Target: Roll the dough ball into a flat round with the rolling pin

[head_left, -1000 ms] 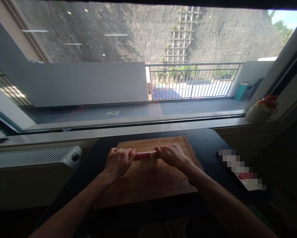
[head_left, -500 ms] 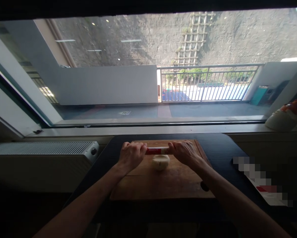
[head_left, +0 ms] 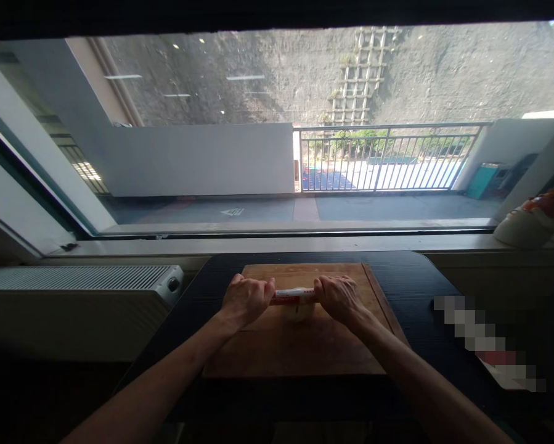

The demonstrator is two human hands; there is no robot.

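My left hand (head_left: 248, 297) and my right hand (head_left: 339, 297) are closed around the two ends of a rolling pin (head_left: 294, 297) with a red and white printed wrapper. The pin lies crosswise over a pale lump of dough (head_left: 298, 313) and hides its far part. Beneath the dough is a wooden cutting board (head_left: 281, 357), and both hands are above its far half.
The board rests on a dark table (head_left: 418, 290) against a window sill (head_left: 313, 244). At left stands a white radiator (head_left: 73, 302). A blurred-out flat item (head_left: 489, 345) lies at the right edge. A white pot-like ornament (head_left: 521, 225) sits on the sill.
Both hands have brought the rolling pin nearer to me, from behind the dough to over it. The pin has turned, with more white print showing.
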